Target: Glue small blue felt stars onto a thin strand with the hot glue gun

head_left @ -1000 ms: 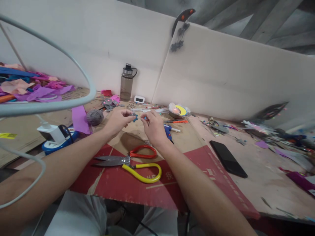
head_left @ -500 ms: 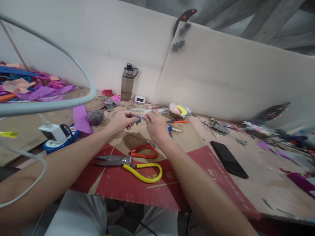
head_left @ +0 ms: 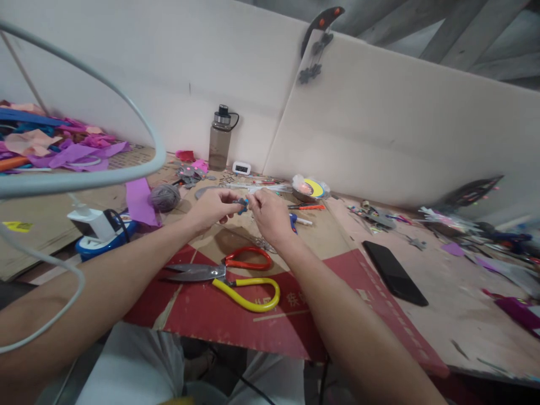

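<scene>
Between my hands is a small blue-grey flower-shaped piece (head_left: pixel 242 206), partly hidden by fingers. My left hand (head_left: pixel 217 208) pinches it from the left between thumb and fingertips. My right hand (head_left: pixel 265 214) is closed right beside it, fingertips touching its right edge; whatever they pinch is too small to make out. Below the hands lie large scissors (head_left: pixel 244 307) with one red and one yellow handle, blades pointing left. A blue and white glue gun (head_left: pixel 301 220) shows just past my right hand.
A ball of grey yarn (head_left: pixel 165 197) and a power strip with a charger (head_left: pixel 96 226) lie left. A water bottle (head_left: pixel 220 140), small clock (head_left: pixel 241 168) and bowl (head_left: pixel 310 188) stand behind. A black phone (head_left: pixel 394 274) lies right. A white cable (head_left: pixel 154 163) loops across the upper left.
The flower-shaped piece has turned slightly in my fingers, and my right fingertips have come closer to it. The view has shifted a little; the scissors and other things stay put.
</scene>
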`<state>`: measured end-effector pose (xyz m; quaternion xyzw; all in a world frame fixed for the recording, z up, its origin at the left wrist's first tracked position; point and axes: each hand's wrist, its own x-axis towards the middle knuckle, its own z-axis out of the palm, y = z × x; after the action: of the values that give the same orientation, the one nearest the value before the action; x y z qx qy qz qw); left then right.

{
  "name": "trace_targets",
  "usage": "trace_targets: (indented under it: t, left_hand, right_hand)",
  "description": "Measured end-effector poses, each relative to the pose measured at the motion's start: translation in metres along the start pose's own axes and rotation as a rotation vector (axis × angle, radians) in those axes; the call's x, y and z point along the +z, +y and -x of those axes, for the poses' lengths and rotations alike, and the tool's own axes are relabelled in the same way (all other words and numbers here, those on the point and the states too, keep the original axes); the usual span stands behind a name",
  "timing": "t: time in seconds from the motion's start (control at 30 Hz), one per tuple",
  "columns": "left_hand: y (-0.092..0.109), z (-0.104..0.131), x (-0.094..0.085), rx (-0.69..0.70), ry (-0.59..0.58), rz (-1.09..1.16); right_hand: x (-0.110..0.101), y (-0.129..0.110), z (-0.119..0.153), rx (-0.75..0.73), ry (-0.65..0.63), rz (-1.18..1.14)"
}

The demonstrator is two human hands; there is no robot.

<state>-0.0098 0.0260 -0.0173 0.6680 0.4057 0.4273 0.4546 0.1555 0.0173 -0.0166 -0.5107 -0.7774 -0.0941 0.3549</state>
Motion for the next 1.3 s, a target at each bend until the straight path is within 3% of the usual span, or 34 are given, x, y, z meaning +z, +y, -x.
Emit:
trace_targets:
  t: [0.23,0.7,1.07,1.3]
  left_hand:
    - [0.0028,0.0026,0.0023,0.025,-0.031,-0.032]
    - [0.0043,0.0037,0.003,0.069,-0.031,-0.151]
    - [0.0019,0.0022,0.0031,0.045,0.066,-0.109]
    - [0.0065,0.0032,0.0031,-0.012,0.1,-0.02]
  right_hand:
    - [-0.0028,-0.0029,-0.0008,0.059,-0.058,-0.002]
    - [-0.0012,-0.0019,-0.0003,0.034,-0.056,-0.022]
    - [-0.006,-0.001,0.0041,0.027,-0.059,-0.353]
    - [-0.0059,0.0023,0.0079,-0.025,0.011,-0.402]
